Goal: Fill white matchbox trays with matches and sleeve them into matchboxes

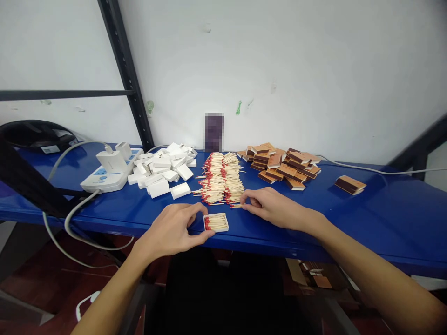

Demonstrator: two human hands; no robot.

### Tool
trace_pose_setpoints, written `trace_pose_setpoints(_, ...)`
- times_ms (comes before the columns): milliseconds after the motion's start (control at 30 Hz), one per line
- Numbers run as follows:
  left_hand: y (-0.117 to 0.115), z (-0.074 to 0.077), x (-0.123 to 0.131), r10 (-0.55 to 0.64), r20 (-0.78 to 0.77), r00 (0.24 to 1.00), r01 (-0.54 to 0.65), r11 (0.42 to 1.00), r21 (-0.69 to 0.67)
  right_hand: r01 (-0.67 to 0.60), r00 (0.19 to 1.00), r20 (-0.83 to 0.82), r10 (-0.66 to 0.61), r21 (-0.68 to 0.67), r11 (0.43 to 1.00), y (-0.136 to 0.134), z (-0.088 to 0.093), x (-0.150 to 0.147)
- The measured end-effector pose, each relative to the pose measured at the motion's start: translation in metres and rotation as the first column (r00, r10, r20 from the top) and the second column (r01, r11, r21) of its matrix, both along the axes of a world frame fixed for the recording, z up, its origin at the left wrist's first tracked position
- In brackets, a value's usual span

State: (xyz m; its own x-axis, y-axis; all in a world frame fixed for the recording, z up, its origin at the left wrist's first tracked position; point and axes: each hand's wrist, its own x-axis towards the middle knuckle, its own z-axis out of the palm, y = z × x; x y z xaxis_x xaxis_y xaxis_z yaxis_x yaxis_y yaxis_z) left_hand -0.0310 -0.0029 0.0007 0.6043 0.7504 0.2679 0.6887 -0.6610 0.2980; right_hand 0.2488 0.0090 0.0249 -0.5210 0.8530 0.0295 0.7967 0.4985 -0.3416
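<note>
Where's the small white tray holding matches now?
In the head view, the tray sits just below centre, at the fingertips of the left hand, on the blue table, in front of the match pile.

We count two hands: one left hand (178, 226), one right hand (268, 204). Below centre we record one matchbox tray (223, 229) with matches inside. Mid-frame: two columns of matches (215, 179), too dense to tally singly. Left of centre, one heap of white trays (159, 187), overlapping, total undetermined. Right of centre, one heap of brown matchboxes (274, 161), likewise; far right, one separate matchbox (350, 184).
</note>
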Motion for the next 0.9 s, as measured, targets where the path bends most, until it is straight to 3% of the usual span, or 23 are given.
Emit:
trace_pose_setpoints(600,0.0,-0.002,-0.002,-0.017,0.038,0.999,0.017,1.0,0.008,-0.067,0.995,0.053,0.08,-0.211,0.975,0.004,0.017,-0.009)
trace_pose_setpoints(900,0.001,-0.002,-0.002,-0.015,0.024,1.0,0.015,1.0,-0.002,-0.074,0.997,-0.019,0.071,-0.235,0.969,0.01,0.011,-0.007)
